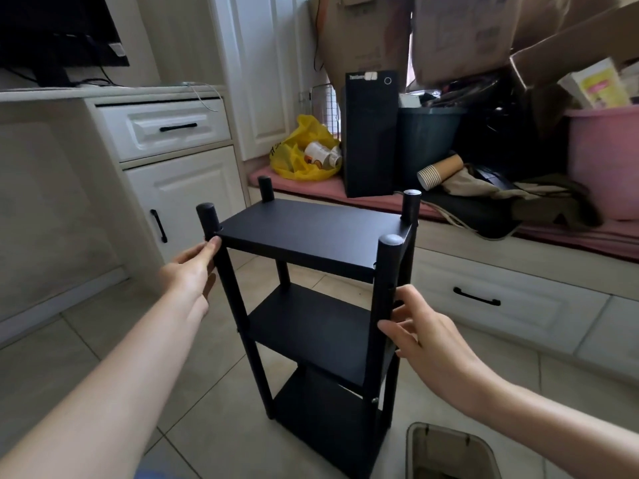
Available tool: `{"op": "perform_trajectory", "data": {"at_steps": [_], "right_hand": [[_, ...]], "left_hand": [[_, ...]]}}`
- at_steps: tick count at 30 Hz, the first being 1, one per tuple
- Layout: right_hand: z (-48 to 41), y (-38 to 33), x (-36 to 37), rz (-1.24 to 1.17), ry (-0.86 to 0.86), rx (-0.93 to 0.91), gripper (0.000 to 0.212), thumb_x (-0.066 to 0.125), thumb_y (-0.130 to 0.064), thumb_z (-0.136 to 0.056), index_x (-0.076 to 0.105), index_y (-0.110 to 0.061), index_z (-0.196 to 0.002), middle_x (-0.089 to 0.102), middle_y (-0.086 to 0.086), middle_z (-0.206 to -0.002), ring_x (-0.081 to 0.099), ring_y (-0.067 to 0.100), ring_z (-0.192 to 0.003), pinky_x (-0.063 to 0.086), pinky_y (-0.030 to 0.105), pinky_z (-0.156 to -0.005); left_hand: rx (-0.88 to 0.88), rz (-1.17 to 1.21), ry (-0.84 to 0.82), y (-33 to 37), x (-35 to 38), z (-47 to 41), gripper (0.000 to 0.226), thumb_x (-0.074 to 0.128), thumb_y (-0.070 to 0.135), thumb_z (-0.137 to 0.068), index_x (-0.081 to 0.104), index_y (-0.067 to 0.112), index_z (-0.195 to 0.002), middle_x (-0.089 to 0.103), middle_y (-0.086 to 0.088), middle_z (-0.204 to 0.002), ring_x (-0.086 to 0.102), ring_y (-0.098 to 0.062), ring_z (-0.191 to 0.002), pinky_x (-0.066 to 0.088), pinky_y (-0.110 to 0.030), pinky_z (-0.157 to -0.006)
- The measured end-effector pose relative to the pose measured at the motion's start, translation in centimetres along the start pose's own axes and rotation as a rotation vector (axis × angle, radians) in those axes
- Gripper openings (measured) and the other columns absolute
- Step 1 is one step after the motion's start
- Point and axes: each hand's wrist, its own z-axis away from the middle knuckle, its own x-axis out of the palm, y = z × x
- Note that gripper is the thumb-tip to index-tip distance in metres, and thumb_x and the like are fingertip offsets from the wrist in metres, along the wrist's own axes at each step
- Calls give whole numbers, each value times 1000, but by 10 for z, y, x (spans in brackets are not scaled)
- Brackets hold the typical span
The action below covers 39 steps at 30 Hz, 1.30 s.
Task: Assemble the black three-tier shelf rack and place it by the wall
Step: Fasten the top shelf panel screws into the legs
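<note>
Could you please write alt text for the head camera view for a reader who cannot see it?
A black three-tier rack stands on a tiled floor, the left hand touching its near left post and the right hand gripping its near right post. White cabinets and a bench piled with boxes lie behind.

White cabinets (pixel 179 188), beige tiled floor (pixel 114 344)

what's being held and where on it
The shelf rack. The right hand grips its near right post between the top and middle shelves; the left hand rests straight fingers on the near left post just under the top shelf.
</note>
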Motion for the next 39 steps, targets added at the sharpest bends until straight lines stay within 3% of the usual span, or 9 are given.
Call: {"op": "perform_trajectory", "data": {"at_steps": [4, 9, 12, 14, 18, 23, 27, 32, 39], "right_hand": [[4, -2, -9, 25, 6, 16, 27, 56, -27, -99, 50, -53, -95, 68, -16, -94, 64, -2, -88, 55, 25, -78], [6, -3, -18, 44, 15, 24, 10, 59, -31, -96, 55, -40, -98, 69, -15, -97, 62, -9, -87, 45, 6, -67], [7, -6, -23, 41, 49, 12, 12, 61, -30, -95, 54, -39, -100, 67, -15, -98, 60, -12, -87, 43, 3, -67], [6, -11, -27, 33, 86, -8, 14, 61, -29, -95, 53, -39, -100, 66, -15, -97, 60, -11, -86, 44, 4, -68], [1, -22, -36, 28, 161, -72, 13, 61, -26, -96, 55, -35, -103, 64, -16, -94, 60, -10, -86, 43, 3, -67], [-12, -40, -42, 1, 222, -131, 21, 59, -23, -97, 59, -30, -118, 64, -17, -99, 58, -9, -95, 44, 4, -73], [-19, -48, -43, 13, 211, -171, 32, 59, -22, -97, 57, -40, -125, 62, -16, -101, 60, -2, -99, 49, 15, -81], [-22, -50, -44, 51, 115, -232, 41, 59, -26, -98, 54, -43, -134, 63, -22, -110, 56, 1, -114, 48, 34, -101], [-25, -50, -47, 48, 85, -248, 32, 60, -23, -97, 60, -38, -125, 66, -15, -109, 61, 6, -110, 50, 40, -100]], "left_hand": [[-30, -3, 7, -2, 7, 6, 22, 84, 25, -83, 65, 23, -94, 73, -3, -116, 69, -16, -110, 51, -32, -102], [-36, -73, 29, -5, 14, 22, 37, 87, 31, -79, 66, 19, -107, 69, -2, -114, 64, -19, -109, 51, -38, -105], [-103, -30, 42, -6, 22, 38, 43, 88, 31, -77, 57, 14, -101, 62, -2, -107, 63, -20, -105, 56, -36, -92], [-209, 88, -61, -6, 31, 54, 36, 85, 26, -81, 59, 11, -100, 65, -6, -108, 69, -21, -99, 57, -32, -78], [-371, 330, -456, -7, 49, 87, 46, 78, 26, -77, 64, 7, -117, 74, -15, -114, 75, -25, -95, 57, -36, -80], [-387, 199, -838, -20, 63, 110, 53, 74, 32, -79, 65, 5, -125, 71, -15, -124, 71, -26, -113, 54, -38, -95], [-353, 130, -1078, -33, 69, 118, 48, 76, 34, -87, 69, 4, -123, 65, -18, -134, 62, -30, -126, 55, -39, -100], [-318, 175, -1134, -43, 75, 121, 41, 79, 36, -87, 74, 12, -119, 68, -15, -131, 61, -31, -127, 53, -39, -100], [-257, 161, -1128, -44, 74, 126, 33, 65, 37, -95, 76, 13, -115, 68, -14, -130, 63, -31, -126, 55, -36, -96]]}}
